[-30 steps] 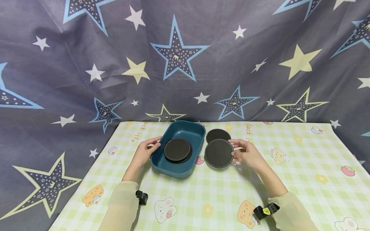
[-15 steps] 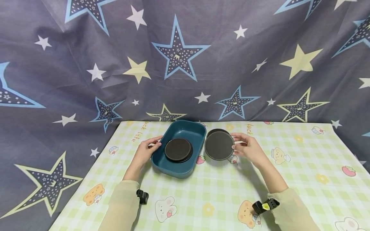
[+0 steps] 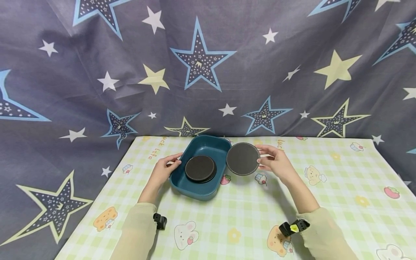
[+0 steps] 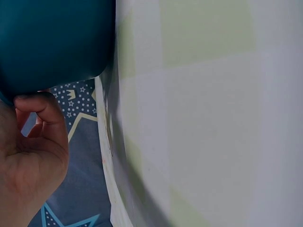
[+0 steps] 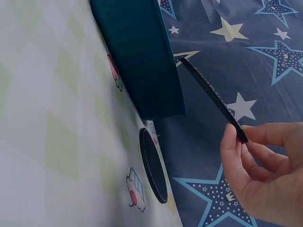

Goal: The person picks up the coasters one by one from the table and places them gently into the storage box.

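A black round coaster [image 3: 243, 159] is pinched at its right edge by my right hand [image 3: 274, 162]. In the right wrist view that held coaster [image 5: 213, 99] is raised off the table and tilted, beside the teal tray [image 5: 142, 61]. Another black coaster [image 5: 154, 165] lies on the cloth below it; in the head view the held one hides it. Several stacked coasters [image 3: 200, 168] sit inside the tray [image 3: 195, 193]. My left hand [image 3: 164, 168] grips the tray's left rim, thumb on the edge; its other fingers are partly hidden in the head view.
A green-and-white checked cloth [image 3: 224, 224] with cartoon prints covers the table. Behind it hangs a dark star-patterned curtain [image 3: 227, 86]. The tray stands near the table's back edge.
My right hand has moved back and slightly left with the coaster, lifting it until it covers the one on the table. The left hand keeps its grip on the tray.
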A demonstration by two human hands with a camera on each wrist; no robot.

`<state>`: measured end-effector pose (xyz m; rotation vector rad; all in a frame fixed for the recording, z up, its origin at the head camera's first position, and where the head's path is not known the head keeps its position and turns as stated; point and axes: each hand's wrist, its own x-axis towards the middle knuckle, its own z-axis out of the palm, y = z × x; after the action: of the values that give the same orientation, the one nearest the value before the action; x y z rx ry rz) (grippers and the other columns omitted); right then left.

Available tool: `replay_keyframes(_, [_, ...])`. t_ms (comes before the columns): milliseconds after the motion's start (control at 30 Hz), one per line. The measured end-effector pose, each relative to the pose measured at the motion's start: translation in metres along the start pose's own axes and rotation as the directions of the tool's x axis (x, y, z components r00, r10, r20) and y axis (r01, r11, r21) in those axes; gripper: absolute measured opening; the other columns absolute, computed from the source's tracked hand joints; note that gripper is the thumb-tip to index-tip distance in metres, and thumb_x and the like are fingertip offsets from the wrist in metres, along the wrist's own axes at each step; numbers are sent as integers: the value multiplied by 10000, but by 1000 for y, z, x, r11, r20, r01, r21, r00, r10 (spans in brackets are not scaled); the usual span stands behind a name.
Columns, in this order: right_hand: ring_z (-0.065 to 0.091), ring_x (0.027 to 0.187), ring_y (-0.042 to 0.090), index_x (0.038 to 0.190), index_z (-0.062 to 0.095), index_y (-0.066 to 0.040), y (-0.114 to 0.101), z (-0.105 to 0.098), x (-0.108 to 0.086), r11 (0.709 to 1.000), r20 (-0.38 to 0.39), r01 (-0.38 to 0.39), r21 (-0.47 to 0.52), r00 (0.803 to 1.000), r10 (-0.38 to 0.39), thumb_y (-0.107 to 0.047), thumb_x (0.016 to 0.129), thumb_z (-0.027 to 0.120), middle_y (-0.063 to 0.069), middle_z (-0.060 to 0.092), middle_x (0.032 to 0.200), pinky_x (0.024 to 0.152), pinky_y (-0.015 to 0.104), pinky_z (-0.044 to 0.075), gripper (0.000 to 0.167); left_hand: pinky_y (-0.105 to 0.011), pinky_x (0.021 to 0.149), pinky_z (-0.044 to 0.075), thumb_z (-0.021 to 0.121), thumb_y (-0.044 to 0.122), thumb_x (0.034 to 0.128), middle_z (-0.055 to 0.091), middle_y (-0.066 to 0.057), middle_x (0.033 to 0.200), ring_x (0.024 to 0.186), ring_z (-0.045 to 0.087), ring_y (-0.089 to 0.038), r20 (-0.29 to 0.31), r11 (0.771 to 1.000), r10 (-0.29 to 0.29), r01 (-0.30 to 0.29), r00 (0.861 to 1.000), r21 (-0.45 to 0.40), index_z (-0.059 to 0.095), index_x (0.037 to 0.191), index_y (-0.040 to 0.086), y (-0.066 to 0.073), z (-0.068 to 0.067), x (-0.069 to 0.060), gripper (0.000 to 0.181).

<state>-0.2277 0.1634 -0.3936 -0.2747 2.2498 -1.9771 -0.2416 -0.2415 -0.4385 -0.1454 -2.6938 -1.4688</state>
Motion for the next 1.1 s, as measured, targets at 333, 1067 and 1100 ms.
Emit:
replay_keyframes(333, [641, 859, 43, 1426, 482, 51, 0, 17, 7, 999, -4, 4, 38, 1000, -4, 68, 912, 584, 116, 582, 1154, 809, 291, 593, 524, -167, 769, 467, 623, 202, 998, 658, -187, 1055, 860, 602, -115, 2, 1000, -5, 5, 1000, -8, 634, 1360, 105, 0, 0, 0, 375])
replay_keyframes(1067, [649, 828, 43, 1430, 487, 47, -1, 72, 26, 995, 38, 11, 99, 999, -15, 88, 925, 586, 294, 564, 1264, 775, 311, 603, 516, -172, 723, 456, 613, 165, 1001, 647, -217, 1064, 806, 595, -117, 15, 999, -22, 23, 1000, -24, 616, 1367, 59, 13, -3, -5, 381])
replay_keyframes(1100, [649, 829, 44, 1434, 483, 46, -2, 75, 27, 995, 43, 5, 100, 999, -9, 88, 924, 587, 297, 558, 1274, 783, 319, 602, 522, -172, 727, 458, 615, 179, 1001, 649, -206, 1067, 804, 595, -104, 12, 1000, -23, 23, 1000, -20, 621, 1367, 76, 8, -2, -3, 381])
